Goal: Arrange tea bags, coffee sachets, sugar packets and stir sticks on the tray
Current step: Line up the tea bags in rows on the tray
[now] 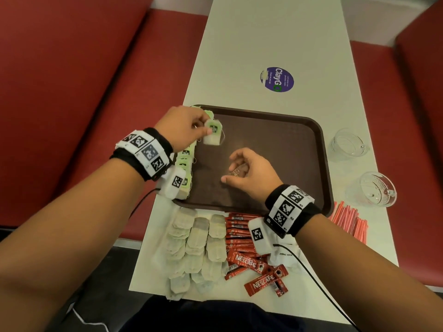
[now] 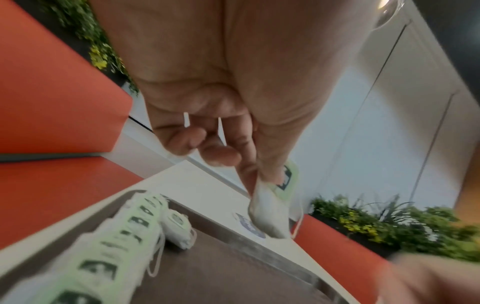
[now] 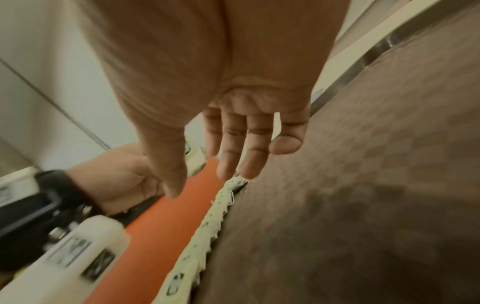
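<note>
My left hand [image 1: 205, 129] pinches a tea bag [image 1: 212, 134] with a green tag by its top, holding it above the far left corner of the brown tray [image 1: 275, 130]. In the left wrist view the tea bag [image 2: 267, 214] hangs from the left hand [image 2: 262, 176]. A row of tea bags [image 1: 185, 164] lies along the tray's left edge, and one more tea bag [image 2: 179, 226] lies beside the row. My right hand [image 1: 231, 172] hovers over the tray's middle, fingers relaxed and empty. Loose tea bags [image 1: 194, 245], red coffee sachets [image 1: 242, 236], white sugar packets [image 1: 285, 255] and red stir sticks [image 1: 347, 219] lie off the tray.
Two glass cups [image 1: 347, 144] [image 1: 374, 188] stand right of the tray on the white table [image 1: 275, 32]. A purple sticker [image 1: 276, 79] is stuck beyond the tray. Red benches [image 1: 72, 80] flank the narrow table. A cable [image 1: 311, 271] trails from my right wrist.
</note>
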The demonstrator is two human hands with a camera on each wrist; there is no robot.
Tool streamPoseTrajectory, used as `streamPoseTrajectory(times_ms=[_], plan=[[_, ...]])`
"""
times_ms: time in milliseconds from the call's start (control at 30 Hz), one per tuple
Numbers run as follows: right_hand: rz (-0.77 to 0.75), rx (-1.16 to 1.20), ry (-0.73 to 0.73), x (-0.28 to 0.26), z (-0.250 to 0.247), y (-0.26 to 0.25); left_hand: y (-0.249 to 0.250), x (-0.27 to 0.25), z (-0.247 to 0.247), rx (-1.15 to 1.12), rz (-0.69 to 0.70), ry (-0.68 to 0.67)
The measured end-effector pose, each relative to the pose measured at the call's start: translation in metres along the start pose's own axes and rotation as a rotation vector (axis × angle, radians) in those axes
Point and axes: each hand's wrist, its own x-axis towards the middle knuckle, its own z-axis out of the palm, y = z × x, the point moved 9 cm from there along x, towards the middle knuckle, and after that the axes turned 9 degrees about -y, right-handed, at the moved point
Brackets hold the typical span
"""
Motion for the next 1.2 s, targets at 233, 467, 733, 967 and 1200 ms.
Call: streamPoseTrajectory(times_ms=[233, 467, 733, 967, 1200], plan=[[-0.045, -0.411, -0.459, -0.029, 0.058, -0.006, -0.040, 0.050, -0.004, 0.145, -0.182, -0.023], [-0.026, -0.635, -0.596, -0.048, 0.084, 0.004, -0.056, 0.081, 0.011, 0.294, -0.314, -0.046], [-0.066, -0.666, -0.553, -0.052, 0.090, 0.010, -0.065, 0.085, 0.010, 0.265, -0.396, 0.077], [-0.092, -0.608, -0.501, -0.050, 0.085, 0.010, -0.059, 0.096, 0.034, 0.401, -0.415, -0.064], [-0.122, -0.521, -0.377, -0.048, 0.070, -0.003, -0.056, 0.094, 0.036, 0.417, -0.411, -0.119]])
